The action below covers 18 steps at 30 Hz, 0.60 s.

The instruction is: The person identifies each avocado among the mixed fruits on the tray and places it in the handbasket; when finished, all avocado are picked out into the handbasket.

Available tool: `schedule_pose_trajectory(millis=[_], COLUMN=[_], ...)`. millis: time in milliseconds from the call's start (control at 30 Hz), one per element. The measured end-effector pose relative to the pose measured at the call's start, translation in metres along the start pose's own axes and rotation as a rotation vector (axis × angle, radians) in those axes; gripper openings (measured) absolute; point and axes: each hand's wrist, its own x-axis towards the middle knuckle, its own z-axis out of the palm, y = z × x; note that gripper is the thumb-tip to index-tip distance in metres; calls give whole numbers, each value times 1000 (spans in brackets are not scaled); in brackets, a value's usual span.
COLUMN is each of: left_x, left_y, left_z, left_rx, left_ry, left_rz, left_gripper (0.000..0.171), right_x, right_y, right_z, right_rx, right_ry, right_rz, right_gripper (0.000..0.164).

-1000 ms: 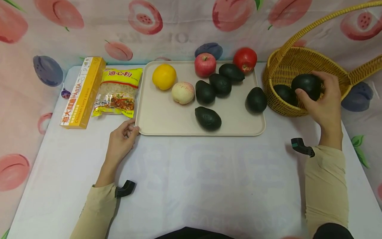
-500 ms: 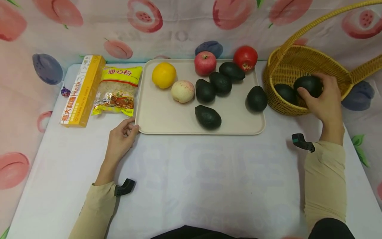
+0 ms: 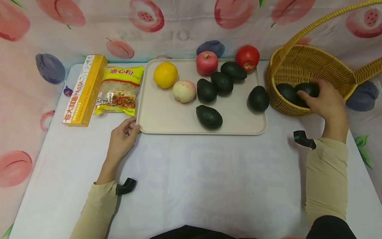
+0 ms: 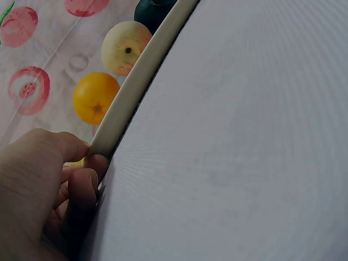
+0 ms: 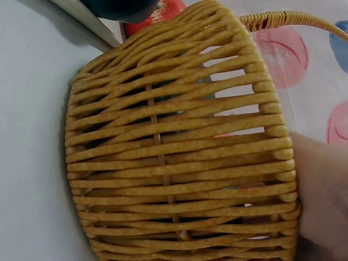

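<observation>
In the head view my right hand [image 3: 328, 99] reaches down inside the yellow wicker basket [image 3: 319, 56], fingers and thumb round a dark avocado [image 3: 308, 89]. Beside it in the basket lies another avocado [image 3: 287, 92]. The basket's woven side [image 5: 179, 157] hides most of that hand in the right wrist view. At the front left corner of the cream tray [image 3: 167, 124], my left hand [image 3: 122, 137] pinches the rim, as the left wrist view shows. On the tray lie several avocados [image 3: 209, 117], an orange [image 3: 165, 75], a peach [image 3: 184, 91], an apple [image 3: 207, 63] and a red tomato-like fruit [image 3: 247, 58].
Left of the tray lie a bag of macaroni [image 3: 119, 89] and a yellow pasta box [image 3: 85, 91]. A small purple-wrapped lollipop [image 3: 68, 91] is by the box. Behind the table hangs a fruit-print cloth [image 3: 179, 20]. The basket's tall handle [image 3: 325, 20] arches above its opening.
My right hand has lowered the avocado deeper into the basket, down beside the other one. The left hand stays at the tray corner.
</observation>
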Motion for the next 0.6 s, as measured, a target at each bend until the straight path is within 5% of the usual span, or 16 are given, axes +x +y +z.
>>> schedule_pose_trajectory(millis=[300,600], left_x=[-1,0], left_y=[1,3], left_z=[-1,-1], left_rx=[15,11], left_ry=[-6,-3], left_rz=[-4,-7], left_gripper=[39,38], right_x=[-2,-6], right_y=[-3,-4], right_z=[0,1], right_rx=[-11,100], right_ry=[-33,24], right_rz=[16,-8], right_gripper=[82,73])
